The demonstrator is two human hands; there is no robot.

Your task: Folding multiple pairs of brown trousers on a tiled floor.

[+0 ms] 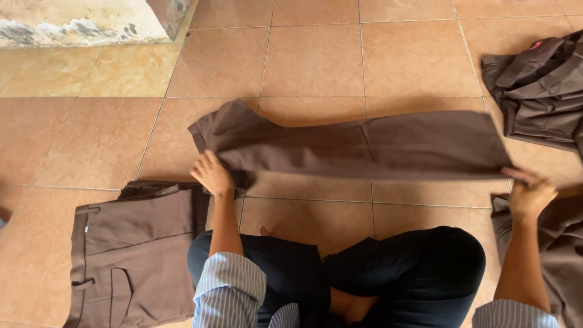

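Observation:
A pair of brown trousers [364, 146] is stretched flat across the tiled floor in front of me, folded lengthwise. My left hand [212, 175] grips the left end of it near the waistband. My right hand [529, 193] pinches the right end at its lower corner. Both hands hold the cloth slightly raised along its near edge. My crossed legs in dark trousers [376, 273] sit just below it.
A folded pair of brown trousers [136, 249] lies on the floor at my left knee. More brown garments are heaped at the upper right [540, 91] and at the right edge [562, 243]. A worn wall base [79, 21] stands at the upper left.

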